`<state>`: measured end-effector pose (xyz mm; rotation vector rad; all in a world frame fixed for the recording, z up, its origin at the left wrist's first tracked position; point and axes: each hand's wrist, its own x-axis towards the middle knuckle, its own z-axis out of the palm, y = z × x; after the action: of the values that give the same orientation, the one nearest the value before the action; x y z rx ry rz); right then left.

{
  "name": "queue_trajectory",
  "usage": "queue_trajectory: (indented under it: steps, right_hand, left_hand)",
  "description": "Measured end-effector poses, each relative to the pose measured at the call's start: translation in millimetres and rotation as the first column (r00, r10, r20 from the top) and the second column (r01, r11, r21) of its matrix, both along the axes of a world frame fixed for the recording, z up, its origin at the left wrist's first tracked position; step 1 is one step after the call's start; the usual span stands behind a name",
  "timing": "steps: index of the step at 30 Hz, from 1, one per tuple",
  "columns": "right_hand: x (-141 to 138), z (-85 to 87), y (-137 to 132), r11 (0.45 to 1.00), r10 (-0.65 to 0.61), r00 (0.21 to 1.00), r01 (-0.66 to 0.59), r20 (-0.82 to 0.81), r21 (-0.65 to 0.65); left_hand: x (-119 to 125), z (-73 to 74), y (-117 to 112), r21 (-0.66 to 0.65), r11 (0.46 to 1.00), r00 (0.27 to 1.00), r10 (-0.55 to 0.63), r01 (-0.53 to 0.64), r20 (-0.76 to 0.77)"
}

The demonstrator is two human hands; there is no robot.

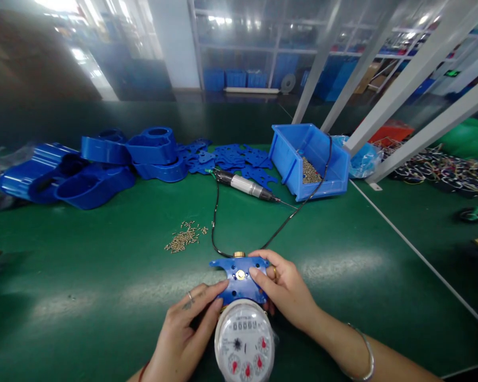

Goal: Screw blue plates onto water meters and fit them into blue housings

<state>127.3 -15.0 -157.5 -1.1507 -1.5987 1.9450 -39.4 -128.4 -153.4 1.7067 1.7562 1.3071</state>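
Note:
A blue flat plate (pixel 245 289) with notched edges and several holes lies over the brass body of a water meter. A brass fitting (pixel 240 275) shows through its middle. The water meter (pixel 245 339) has a round white dial with red pointers and faces up at the near edge. My right hand (pixel 292 289) grips the plate's right side, thumb on top and fingers along the far edge and underneath. My left hand (pixel 191 323) is closed at the plate's lower left edge, with index finger and thumb against it beside the dial.
A small pile of screws (pixel 183 237) lies beyond my left hand. Behind the plate rests an electric screwdriver (pixel 247 187) with a black cord. Blue housings (pixel 95 183), stacked blue plates (pixel 227 156) and a blue bin (pixel 282 164) holding screws line the back; wires (pixel 442 170) lie right.

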Motion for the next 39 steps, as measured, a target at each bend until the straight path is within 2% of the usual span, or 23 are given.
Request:
queue_trajectory:
  steps: [11,19,23,26,29,33,36,39]
  right_hand:
    - [-1.6,5.7,2.5,0.999,0.035,0.999,-0.035,0.031,-0.020]
    - [-3.8,3.7,1.7,1.000,0.029,0.999,-0.028,0.038,-0.004]
    - [0.1,-0.2,-0.7,0.996,0.010,0.999,-0.014,0.044,0.086]
    - [5.1,-1.4,1.9,0.972,-0.017,0.995,-0.008,0.103,0.236]
    - [10.3,-5.2,9.3,0.903,-0.123,0.986,0.063,0.114,0.425]
    - [15.8,-12.1,20.0,0.777,-0.225,0.974,0.158,0.035,0.610]
    - [17.1,-9.9,27.4,0.661,-0.265,0.964,0.191,-0.013,0.725]
    - [9.6,3.3,41.2,0.508,-0.311,0.950,0.157,0.011,0.847]
  left_hand:
    - [-1.8,-1.3,-0.9,-0.040,0.995,0.994,-0.091,0.093,0.066]
    - [-1.2,-2.3,-1.7,-0.018,0.993,0.993,-0.114,0.115,0.030]
    - [-0.1,-3.3,-4.0,-0.032,0.991,0.991,-0.132,0.131,-0.027]
    - [0.1,-1.5,-5.8,-0.035,0.990,0.986,-0.140,0.137,-0.089]
    - [-1.9,-0.8,-10.0,-0.071,0.990,0.977,-0.131,0.121,-0.169]
    - [-9.8,-5.5,-18.2,-0.072,0.997,0.947,-0.061,0.040,-0.317]
    - [-16.8,-4.2,-21.2,0.064,0.996,0.895,0.088,-0.067,-0.438]
    - [-17.9,8.0,-23.2,0.300,0.948,0.874,0.234,-0.107,-0.427]
